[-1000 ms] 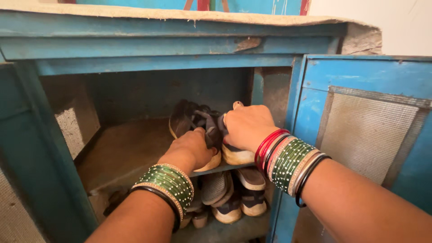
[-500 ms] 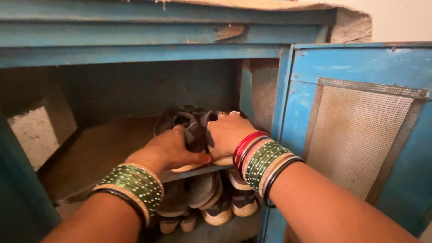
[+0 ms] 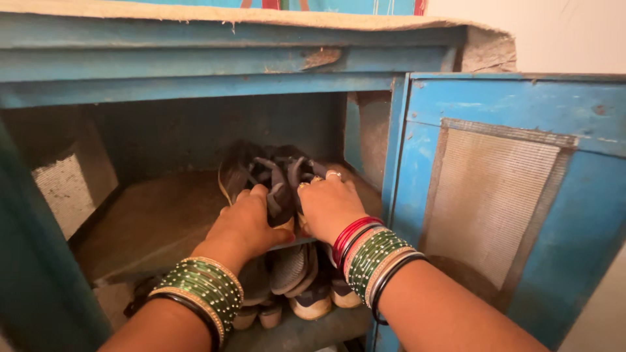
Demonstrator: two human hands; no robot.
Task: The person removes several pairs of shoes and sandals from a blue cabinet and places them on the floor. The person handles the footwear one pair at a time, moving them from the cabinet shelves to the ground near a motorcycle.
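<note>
Both hands' (image 3: pixel 244 221) (image 3: pixel 329 205) fingers grasp dark shoes (image 3: pixel 274 173), toes seemingly pointing into the cabinet (image 3: pixel 195 62)

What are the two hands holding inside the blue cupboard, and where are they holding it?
A pair of dark sandals on the upper shelf. The left hand and right hand press them together from either side, fingers by the straps.
</note>
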